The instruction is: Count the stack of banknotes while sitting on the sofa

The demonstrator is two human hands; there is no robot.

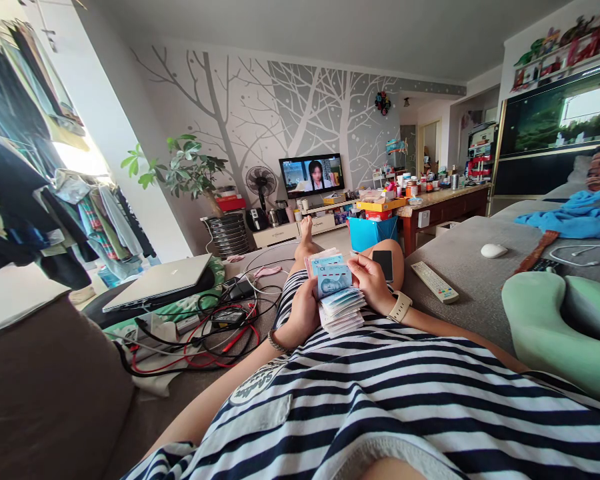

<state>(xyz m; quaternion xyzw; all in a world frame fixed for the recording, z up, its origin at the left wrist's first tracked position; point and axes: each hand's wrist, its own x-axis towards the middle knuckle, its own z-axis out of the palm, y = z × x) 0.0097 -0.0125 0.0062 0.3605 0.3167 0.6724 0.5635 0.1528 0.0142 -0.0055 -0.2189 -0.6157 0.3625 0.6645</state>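
Far out beyond the left hand [300, 313]: closed laptop [157, 281] on its cushion, then a tangle of cables [205, 333], well apart from the grip. Left hand itself curled under and around the stack of banknotes [336, 295], propping it over the lap. Stack fanned, long axis running roughly away along the legs, top note tipped up. Right hand [373, 283] wrapped on the stack's far side, thumb apparently on the top note — hard to be sure at this angle. Both hands touching the notes, neither nearer. Just past the right hand, phone [383, 264] on the knee; further right, remote control [434, 281] and white mouse [493, 251] on open grey sofa.
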